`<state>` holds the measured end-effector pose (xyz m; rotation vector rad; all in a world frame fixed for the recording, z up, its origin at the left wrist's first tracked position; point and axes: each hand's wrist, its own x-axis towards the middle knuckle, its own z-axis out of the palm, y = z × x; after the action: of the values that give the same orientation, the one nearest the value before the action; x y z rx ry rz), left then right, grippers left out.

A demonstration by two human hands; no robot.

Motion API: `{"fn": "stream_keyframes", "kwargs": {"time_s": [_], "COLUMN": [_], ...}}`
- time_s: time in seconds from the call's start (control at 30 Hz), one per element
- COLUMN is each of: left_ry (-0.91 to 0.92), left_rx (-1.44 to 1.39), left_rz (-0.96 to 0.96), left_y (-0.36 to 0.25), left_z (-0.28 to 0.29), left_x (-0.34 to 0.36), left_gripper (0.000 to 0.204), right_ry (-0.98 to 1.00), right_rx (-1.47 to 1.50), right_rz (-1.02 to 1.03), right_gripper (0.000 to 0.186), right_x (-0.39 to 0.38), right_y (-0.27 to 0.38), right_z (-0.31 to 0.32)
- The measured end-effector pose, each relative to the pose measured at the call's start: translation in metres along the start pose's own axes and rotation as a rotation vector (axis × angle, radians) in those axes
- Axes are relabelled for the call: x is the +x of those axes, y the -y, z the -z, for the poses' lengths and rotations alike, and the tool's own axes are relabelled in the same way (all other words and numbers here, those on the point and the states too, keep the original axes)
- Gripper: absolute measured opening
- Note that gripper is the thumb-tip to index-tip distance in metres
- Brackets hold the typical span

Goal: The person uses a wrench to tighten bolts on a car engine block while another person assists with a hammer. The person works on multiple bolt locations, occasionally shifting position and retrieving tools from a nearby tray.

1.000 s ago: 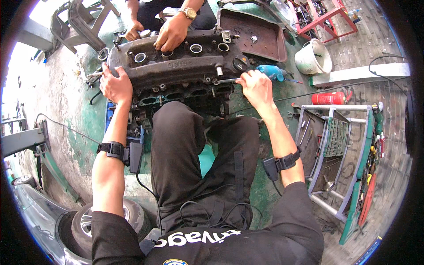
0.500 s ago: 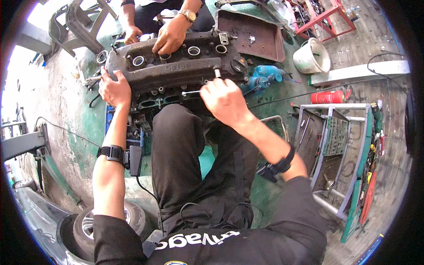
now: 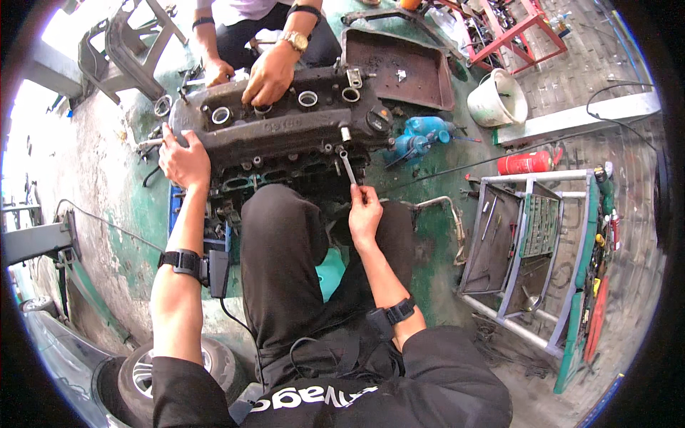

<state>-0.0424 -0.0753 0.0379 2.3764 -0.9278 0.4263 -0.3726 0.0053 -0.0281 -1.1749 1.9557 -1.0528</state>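
Note:
In front of my knees lies a dirty dark engine cylinder head with its valve cover (image 3: 285, 128) on. My left hand (image 3: 184, 160) rests against the cover's left end, fingers spread and thumb apart. My right hand (image 3: 365, 210) is closed on the near end of a slim silver wrench (image 3: 347, 168). The wrench's far end is at the near side of the head, just below a pale metal stub (image 3: 346, 134); whether it sits on a fastener I cannot tell. Across from me, a co-worker's hand (image 3: 270, 80) reaches onto one of the cover's round holes.
Right of the head lie blue spray bottles (image 3: 421, 135). Behind them are a rusty tray (image 3: 435, 93) and a white bucket (image 3: 492, 103). A red fire extinguisher (image 3: 524, 162) and a metal tool cart (image 3: 492, 303) stand at right. A wheel (image 3: 225, 367) lies at lower left.
My right hand has moved back toward me, and the wrench has swung from lying crosswise to pointing away from me. My left hand stays on the cover's left end.

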Motion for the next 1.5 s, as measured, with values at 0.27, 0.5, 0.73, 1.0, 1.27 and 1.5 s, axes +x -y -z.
{"fn": "stream_keyframes", "kwargs": {"time_s": [0.27,0.5,0.73,1.0,1.27,1.5], "left_ry": [0.035,0.000,0.005,0.045,0.054,0.054], "left_rx": [0.007,-0.034,-0.095,-0.115,-0.073,-0.056], "left_rz": [-0.011,-0.060,-0.057,-0.012,-0.050,-0.046], "left_y": [0.002,0.002,0.003,0.004,0.004,0.005], "left_z": [0.000,0.002,0.003,0.004,0.007,0.003], "left_x": [-0.001,-0.001,-0.003,-0.003,0.000,0.001], "left_gripper": [0.052,0.051,0.051,0.050,0.051,0.049], "right_ry": [0.062,0.080,0.236,0.316,0.223,0.008], "right_rx": [0.327,0.031,-0.471,-0.891,-0.957,-0.421], "right_rz": [-0.194,-0.027,0.443,1.282,1.519,0.654], "right_gripper": [0.024,0.029,0.026,0.018,0.009,0.022], "right_x": [-0.008,0.007,0.094,0.146,0.115,0.055], "right_y": [-0.005,-0.002,0.027,0.112,0.147,0.067], "right_z": [-0.026,-0.007,0.055,0.057,0.054,0.056]}}
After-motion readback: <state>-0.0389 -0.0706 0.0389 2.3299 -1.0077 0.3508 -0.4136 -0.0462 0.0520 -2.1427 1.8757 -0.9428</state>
